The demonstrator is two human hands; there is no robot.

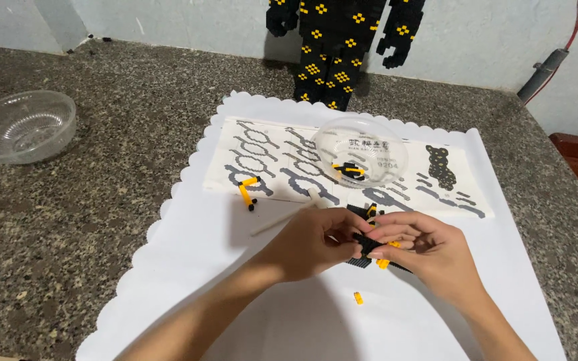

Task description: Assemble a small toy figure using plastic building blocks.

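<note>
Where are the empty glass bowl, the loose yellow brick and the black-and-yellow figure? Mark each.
empty glass bowl (20, 127), head view, its inner base.
loose yellow brick (358, 298), head view, its middle.
black-and-yellow figure (332, 50), head view, its legs.

Both hands meet over a white scallop-edged paper sheet (188, 254) laid on a speckled grey stone countertop (68, 220). The left hand (309, 242) and the right hand (429, 251) pinch a small black-and-yellow brick assembly (374, 246) between their fingertips. One loose yellow brick (358, 298) lies on the sheet just below the hands. A printed instruction sheet (262, 160) lies beyond them, carrying a yellow-and-black brick strip (247, 192) and a clear plastic bowl (360, 152) containing a few bricks. An empty clear bowl (20, 126) stands far left. A black brick figure with yellow dots (336, 47) stands against the wall.
</note>
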